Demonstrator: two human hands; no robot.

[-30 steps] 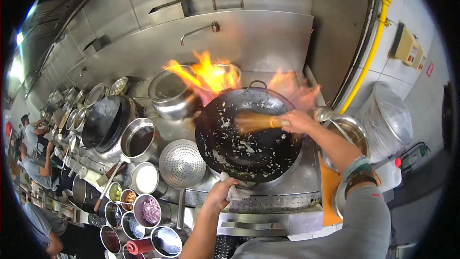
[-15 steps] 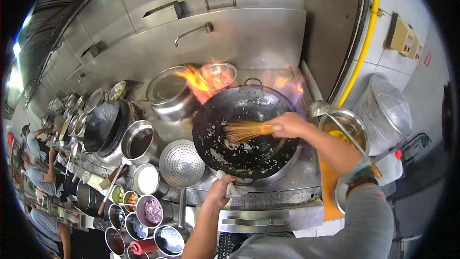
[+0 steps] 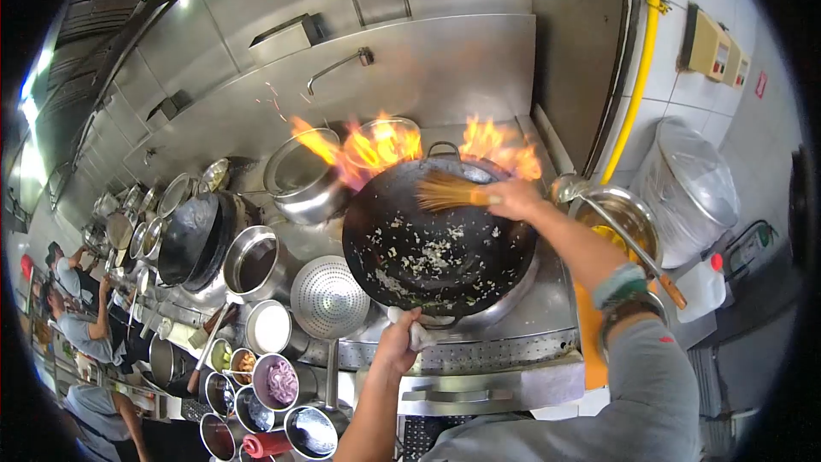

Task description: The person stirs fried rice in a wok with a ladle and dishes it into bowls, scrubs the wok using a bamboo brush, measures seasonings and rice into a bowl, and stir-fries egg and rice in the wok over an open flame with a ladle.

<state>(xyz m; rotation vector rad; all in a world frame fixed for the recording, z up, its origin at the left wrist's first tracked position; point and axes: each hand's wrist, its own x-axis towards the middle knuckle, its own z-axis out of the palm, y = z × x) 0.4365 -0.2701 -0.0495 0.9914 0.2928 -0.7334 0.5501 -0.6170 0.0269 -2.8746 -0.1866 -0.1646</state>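
A large black wok (image 3: 505, 261) sits over a lit burner, tilted, with pale food bits scattered across its inside. My right hand (image 3: 513, 198) is closed around the handle end of a bamboo wok brush (image 3: 449, 192); its bristles lie over the upper part of the wok. At the near rim, my left hand (image 3: 398, 342) is wrapped round a folded white cloth (image 3: 421, 336) and grips the wok's near handle through it. The wok's far loop handle (image 3: 443, 148) is free. Flames (image 3: 500, 145) rise behind the far rim.
A perforated strainer (image 3: 329, 298) lies left of the wok. Further left are a pot of dark liquid (image 3: 255, 263), a pot of sliced onion (image 3: 276, 379) and another wok (image 3: 190, 239). A ladle (image 3: 633, 244) rests across a metal bowl (image 3: 629, 203). Other people (image 3: 81, 325) stand far left.
The brush and my right hand have moved up toward the wok's far rim. Flames behind the wok have grown and spread. My left hand stays at the near handle.
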